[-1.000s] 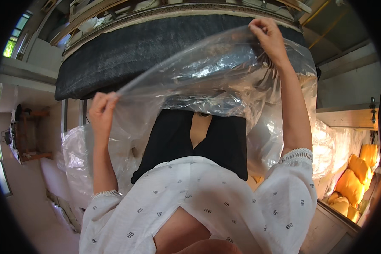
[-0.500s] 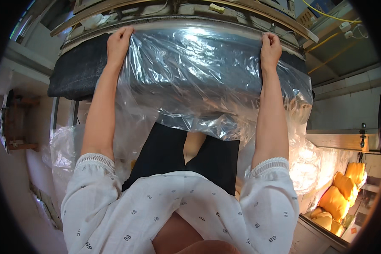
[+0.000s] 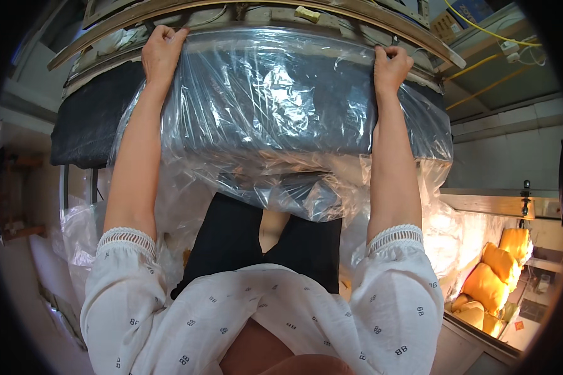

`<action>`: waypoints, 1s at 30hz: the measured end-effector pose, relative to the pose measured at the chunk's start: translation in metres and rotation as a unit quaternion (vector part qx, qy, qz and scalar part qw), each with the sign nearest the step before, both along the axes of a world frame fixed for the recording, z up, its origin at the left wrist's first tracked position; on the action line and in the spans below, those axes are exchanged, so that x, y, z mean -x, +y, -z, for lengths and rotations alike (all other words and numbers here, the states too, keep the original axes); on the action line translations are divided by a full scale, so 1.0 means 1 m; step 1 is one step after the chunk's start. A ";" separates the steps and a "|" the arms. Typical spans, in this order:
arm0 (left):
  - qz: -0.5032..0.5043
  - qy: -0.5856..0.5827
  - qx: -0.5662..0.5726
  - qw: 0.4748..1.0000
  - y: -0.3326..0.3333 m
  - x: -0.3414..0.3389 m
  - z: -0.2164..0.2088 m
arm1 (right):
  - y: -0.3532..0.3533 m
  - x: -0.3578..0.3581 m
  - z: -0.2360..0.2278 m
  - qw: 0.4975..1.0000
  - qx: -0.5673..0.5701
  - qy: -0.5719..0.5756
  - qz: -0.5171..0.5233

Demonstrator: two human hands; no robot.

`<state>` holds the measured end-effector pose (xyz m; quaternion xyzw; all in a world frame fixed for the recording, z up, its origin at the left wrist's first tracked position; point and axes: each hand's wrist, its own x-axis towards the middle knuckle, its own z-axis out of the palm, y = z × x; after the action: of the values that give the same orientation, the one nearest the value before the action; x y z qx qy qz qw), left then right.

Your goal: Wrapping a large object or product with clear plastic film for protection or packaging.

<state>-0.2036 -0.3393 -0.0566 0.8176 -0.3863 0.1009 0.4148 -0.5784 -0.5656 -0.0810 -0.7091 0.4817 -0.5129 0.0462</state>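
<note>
While both arms are stretching straight out, I am seeing a change from a moment back: the clear plastic sheet (image 3: 275, 119), which was hanging loose and billowing above the dark slab (image 3: 87, 125), is now lying drawn down over it, and both hands have come to its far edge. My left hand (image 3: 162, 53) is curling shut around the sheet's far left corner, and my right hand (image 3: 391, 62) is clenching the far right corner in a closed fist. By my judgement the covering is mostly in place and the pulling is turning into tucking along that far edge. The sheet is thin, glossy film, crinkling into many fine creases and throwing bright glare; its near hem is sagging in slack folds below the slab's near edge, over the black trousers (image 3: 231, 244). The slab itself is looking matte, dark grey, long and flat with a thick rounded side, and its left end is still lying bare beyond the film. Behind the slab a pale curved frame (image 3: 263, 9) is running across. Right of the slab, orange cushions (image 3: 500, 275) are glowing under more film.
</note>
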 end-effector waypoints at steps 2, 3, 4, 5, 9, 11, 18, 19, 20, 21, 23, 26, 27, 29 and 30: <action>-0.020 -0.007 -0.051 0.998 0.005 0.004 -0.008 | 0.005 -0.004 -0.002 0.995 -0.038 -0.013 0.090; -0.038 -0.017 -0.102 0.994 0.007 0.006 -0.011 | 0.005 -0.003 -0.002 0.996 -0.048 -0.013 0.079; -0.036 -0.015 -0.101 0.994 0.008 0.007 -0.013 | 0.004 -0.002 -0.003 0.996 -0.047 -0.011 0.080; -0.031 0.003 -0.102 0.994 0.009 0.007 -0.013 | 0.002 -0.003 -0.005 0.994 -0.051 -0.039 0.093; -0.007 0.015 -0.088 0.996 0.021 0.000 -0.010 | -0.001 -0.001 -0.009 0.987 -0.046 -0.134 0.081; -0.013 -0.005 -0.103 0.995 0.019 -0.001 -0.010 | -0.003 0.001 -0.008 0.984 -0.059 -0.144 0.082; -0.032 -0.023 -0.138 0.990 0.022 0.006 -0.007 | 0.013 0.007 -0.017 0.982 -0.006 -0.165 0.087; 0.049 0.002 -0.083 0.995 0.023 0.001 -0.002 | 0.020 0.001 -0.023 0.982 0.023 -0.170 0.072; 0.130 0.027 -0.028 0.991 0.027 -0.005 0.000 | 0.029 -0.003 -0.029 0.982 0.026 -0.176 0.067; 0.116 0.052 0.056 0.990 0.035 -0.002 -0.012 | 0.047 -0.003 -0.034 0.981 0.023 -0.190 -0.002; 0.132 0.067 0.181 0.972 0.060 -0.004 -0.017 | 0.106 -0.019 -0.051 0.944 -0.083 -0.264 -0.181; 0.169 0.189 0.037 0.967 0.109 0.028 -0.037 | 0.199 -0.015 -0.057 0.810 -0.271 -0.287 -0.433; 0.209 0.254 0.032 0.944 0.129 0.033 -0.037 | 0.230 -0.012 -0.059 0.744 -0.354 -0.285 -0.490; 0.241 0.237 0.009 0.941 0.174 0.034 -0.028 | 0.277 -0.006 -0.052 0.629 -0.488 -0.215 -0.566; 0.297 0.216 -0.003 0.930 0.196 0.037 -0.022 | 0.292 -0.003 -0.039 0.578 -0.541 -0.159 -0.590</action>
<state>-0.2405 -0.1433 -0.0345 0.6688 -0.5125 -0.2074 0.4970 -0.5750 -0.2733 -0.0416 -0.5875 0.1303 -0.1215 0.7894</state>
